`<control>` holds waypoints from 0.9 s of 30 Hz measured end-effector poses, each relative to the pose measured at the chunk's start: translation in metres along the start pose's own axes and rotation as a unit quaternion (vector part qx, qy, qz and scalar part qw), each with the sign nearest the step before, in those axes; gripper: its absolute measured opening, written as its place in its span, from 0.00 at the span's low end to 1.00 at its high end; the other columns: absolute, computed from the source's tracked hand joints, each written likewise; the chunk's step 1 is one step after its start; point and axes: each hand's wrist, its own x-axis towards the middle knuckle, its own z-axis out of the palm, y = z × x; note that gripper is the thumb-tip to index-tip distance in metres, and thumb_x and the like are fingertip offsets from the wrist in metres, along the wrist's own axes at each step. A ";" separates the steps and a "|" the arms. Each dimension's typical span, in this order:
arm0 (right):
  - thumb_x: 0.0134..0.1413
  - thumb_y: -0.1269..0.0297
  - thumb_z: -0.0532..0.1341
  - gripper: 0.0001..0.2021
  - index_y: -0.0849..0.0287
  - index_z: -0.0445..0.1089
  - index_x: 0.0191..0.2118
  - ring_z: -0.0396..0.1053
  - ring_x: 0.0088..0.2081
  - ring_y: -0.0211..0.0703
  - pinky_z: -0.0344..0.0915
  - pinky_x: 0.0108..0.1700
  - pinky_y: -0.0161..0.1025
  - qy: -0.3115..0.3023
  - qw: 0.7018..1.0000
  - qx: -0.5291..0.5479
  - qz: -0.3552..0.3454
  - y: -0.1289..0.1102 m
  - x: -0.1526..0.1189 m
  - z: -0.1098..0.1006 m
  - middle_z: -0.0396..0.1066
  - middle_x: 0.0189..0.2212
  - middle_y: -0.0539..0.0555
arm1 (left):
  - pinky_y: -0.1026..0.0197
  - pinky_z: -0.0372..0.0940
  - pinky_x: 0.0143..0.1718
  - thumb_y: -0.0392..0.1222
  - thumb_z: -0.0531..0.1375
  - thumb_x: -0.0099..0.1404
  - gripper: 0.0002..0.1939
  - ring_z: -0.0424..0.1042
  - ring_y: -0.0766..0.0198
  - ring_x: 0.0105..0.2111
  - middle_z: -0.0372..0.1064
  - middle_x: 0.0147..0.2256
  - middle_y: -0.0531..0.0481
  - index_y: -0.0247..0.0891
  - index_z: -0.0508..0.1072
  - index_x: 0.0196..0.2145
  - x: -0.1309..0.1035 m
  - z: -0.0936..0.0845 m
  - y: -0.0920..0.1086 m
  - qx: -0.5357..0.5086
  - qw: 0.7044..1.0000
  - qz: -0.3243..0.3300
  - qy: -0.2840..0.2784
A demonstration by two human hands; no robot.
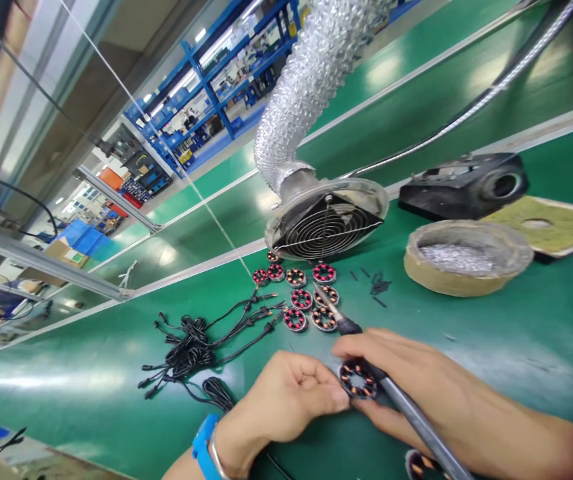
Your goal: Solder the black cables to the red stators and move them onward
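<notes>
Between my two hands is a small round motor stator point(349, 375) with copper windings on a black core. The fingertips of my left hand point(286, 393) are closed in a pinch at its left edge. My right hand point(416, 377) is closed round a soldering iron point(413, 417), whose tip points up and left, away from the held stator. Fingers of that same hand also touch the stator's right side. Just beyond the iron's tip lie several more stators point(301, 299), some with red windings and some copper. Another stator point(424, 465) shows partly at the bottom edge.
Black cables point(191, 347) lie bundled at the left. A fume extractor hood point(326, 223) on a silver flexible duct point(311, 87) hangs behind the stators. To the right are a taped round dish point(466, 283), a black iron stand point(459, 187), a yellow sponge point(561, 223) and black tubing pieces point(379, 285).
</notes>
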 end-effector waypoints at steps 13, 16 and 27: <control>0.50 0.71 0.61 0.22 0.51 0.63 0.53 0.73 0.37 0.50 0.73 0.37 0.47 0.008 0.997 -0.069 -0.015 0.018 -0.008 -0.004 0.73 0.39 0.54 | 0.63 0.43 0.25 0.46 0.60 0.60 0.09 0.50 0.68 0.20 0.51 0.18 0.60 0.38 0.68 0.29 0.011 -0.061 0.004 0.290 0.916 0.081 0.266; 0.49 0.70 0.61 0.24 0.50 0.62 0.54 0.75 0.37 0.51 0.73 0.37 0.48 0.016 0.997 -0.068 -0.036 0.026 -0.010 -0.004 0.74 0.40 0.55 | 0.65 0.43 0.22 0.61 0.64 0.53 0.23 0.45 0.71 0.18 0.45 0.17 0.62 0.39 0.63 0.24 -0.014 -0.076 0.008 0.142 0.965 0.123 0.181; 0.52 0.75 0.57 0.14 0.52 0.61 0.43 0.72 0.28 0.35 0.71 0.30 0.30 0.073 0.991 0.085 0.067 -0.031 0.013 -0.022 0.71 0.30 0.47 | 0.65 0.44 0.22 0.41 0.62 0.59 0.10 0.43 0.72 0.17 0.41 0.15 0.64 0.39 0.64 0.25 -0.010 0.018 0.000 0.168 0.962 0.165 0.141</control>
